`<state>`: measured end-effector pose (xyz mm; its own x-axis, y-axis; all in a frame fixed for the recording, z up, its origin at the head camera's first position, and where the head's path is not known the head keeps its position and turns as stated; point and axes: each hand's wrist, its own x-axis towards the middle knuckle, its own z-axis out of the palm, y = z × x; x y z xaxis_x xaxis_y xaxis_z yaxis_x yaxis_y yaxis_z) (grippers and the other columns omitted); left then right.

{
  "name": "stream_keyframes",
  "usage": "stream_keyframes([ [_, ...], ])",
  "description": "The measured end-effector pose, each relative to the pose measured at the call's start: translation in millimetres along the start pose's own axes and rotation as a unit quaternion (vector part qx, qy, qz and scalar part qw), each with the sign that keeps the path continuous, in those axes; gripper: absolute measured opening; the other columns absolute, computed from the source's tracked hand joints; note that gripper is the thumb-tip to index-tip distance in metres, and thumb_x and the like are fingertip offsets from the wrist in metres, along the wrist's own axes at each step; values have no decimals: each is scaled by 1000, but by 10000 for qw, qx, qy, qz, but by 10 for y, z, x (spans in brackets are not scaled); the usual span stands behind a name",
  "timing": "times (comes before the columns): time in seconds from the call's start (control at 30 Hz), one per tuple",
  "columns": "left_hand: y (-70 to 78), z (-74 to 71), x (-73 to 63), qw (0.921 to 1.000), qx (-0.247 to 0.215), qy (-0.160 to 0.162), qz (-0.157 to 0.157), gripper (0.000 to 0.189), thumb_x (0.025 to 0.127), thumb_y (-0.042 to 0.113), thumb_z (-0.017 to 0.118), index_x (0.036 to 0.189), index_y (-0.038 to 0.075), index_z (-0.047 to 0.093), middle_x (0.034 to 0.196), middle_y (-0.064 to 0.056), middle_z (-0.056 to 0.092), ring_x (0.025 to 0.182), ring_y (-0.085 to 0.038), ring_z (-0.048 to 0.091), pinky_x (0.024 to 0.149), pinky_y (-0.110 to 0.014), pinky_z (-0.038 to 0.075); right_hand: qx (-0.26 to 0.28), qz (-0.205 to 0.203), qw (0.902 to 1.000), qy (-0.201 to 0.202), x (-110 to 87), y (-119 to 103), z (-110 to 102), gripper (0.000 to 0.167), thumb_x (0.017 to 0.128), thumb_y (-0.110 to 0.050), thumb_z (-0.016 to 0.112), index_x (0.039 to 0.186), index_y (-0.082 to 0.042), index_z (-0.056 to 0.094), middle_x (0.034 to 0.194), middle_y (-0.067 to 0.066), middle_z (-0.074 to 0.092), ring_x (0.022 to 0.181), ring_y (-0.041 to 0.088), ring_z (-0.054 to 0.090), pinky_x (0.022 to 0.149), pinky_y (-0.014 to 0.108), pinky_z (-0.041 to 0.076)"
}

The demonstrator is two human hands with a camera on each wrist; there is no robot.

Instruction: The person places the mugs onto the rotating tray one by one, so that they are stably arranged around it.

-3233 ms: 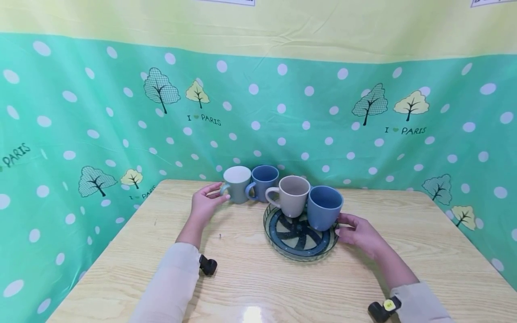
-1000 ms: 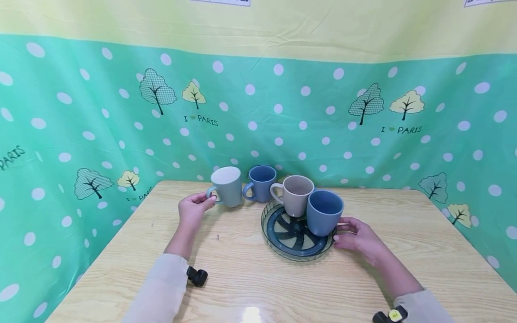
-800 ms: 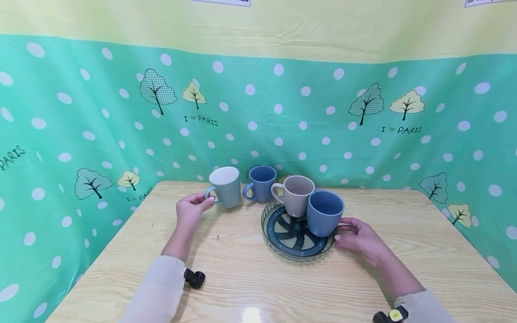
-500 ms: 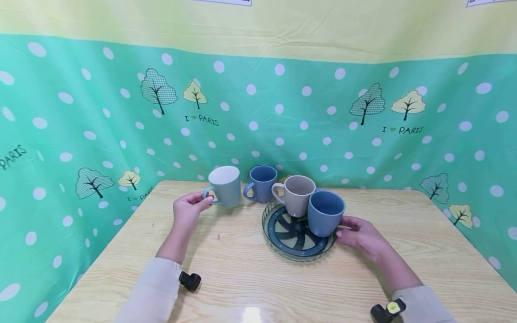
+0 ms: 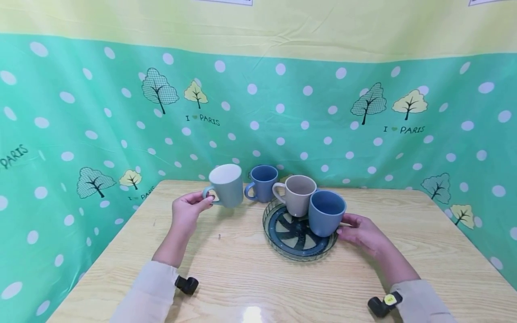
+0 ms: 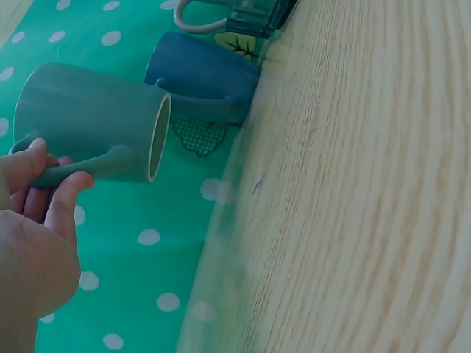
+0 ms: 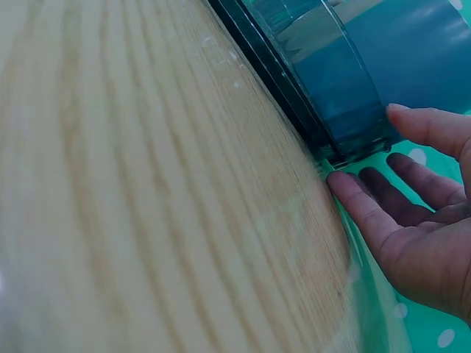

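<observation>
My left hand [image 5: 187, 211] grips a grey-green mug [image 5: 227, 188] by its handle. The mug hangs slightly tilted above the table's left side, and its pale inside shows. In the left wrist view, thumb and fingers [image 6: 68, 193] close round that handle. My right hand [image 5: 362, 233] is at the right rim of a round dark glass tray [image 5: 282, 251]. Its fingers are loosely bent, and in the right wrist view the thumb [image 7: 423, 123] reaches the tray's rim near the blue mug [image 7: 416, 51]. On the tray stand this blue mug and a beige mug [image 5: 296, 197], close together.
A second, darker blue mug [image 5: 264, 185] stands on the wooden table [image 5: 242, 278] just right of the held mug, its handle facing left. Behind the table hangs a green dotted cloth [image 5: 282, 130]. Black cameras are strapped at both wrists.
My left hand has taken hold of the grey-green mug's handle, drawn the mug left away from the darker blue mug and raised it. My right hand stays by the tray.
</observation>
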<state>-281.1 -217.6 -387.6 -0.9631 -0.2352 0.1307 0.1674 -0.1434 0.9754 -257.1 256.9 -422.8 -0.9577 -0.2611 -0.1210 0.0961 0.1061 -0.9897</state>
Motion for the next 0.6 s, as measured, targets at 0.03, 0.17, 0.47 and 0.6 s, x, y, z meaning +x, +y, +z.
stream_keyframes([
  [0.03,3,-1,-4,10000,-17,-21,3,13,80,1,79,88,10,75,83,-1,74,81,-14,71,78,-30,60,-6,11,10000,4,4,2,-2,72,90,-1,65,146,15,23,150,36,24,105,12,61,91,27,54],
  [0.17,14,-6,-21,9999,-82,-79,-17,12,80,2,79,88,10,75,83,-1,74,81,-13,71,78,-30,59,-31,-5,10000,-89,15,12,-8,72,90,-2,65,146,16,22,149,37,24,107,12,60,92,27,53],
  [0.47,60,14,-62,9997,-146,-171,88,14,79,1,80,86,12,76,83,-3,74,80,-14,70,78,-31,60,140,43,9998,-131,0,28,16,74,90,1,63,147,15,18,149,37,21,109,15,59,94,29,53],
  [0.6,79,27,-79,9996,-154,-232,81,15,80,-1,79,86,13,76,83,-2,73,81,-14,70,79,-31,60,182,29,9997,-131,-13,30,32,74,90,1,63,147,15,17,149,37,22,109,16,60,94,30,53],
])
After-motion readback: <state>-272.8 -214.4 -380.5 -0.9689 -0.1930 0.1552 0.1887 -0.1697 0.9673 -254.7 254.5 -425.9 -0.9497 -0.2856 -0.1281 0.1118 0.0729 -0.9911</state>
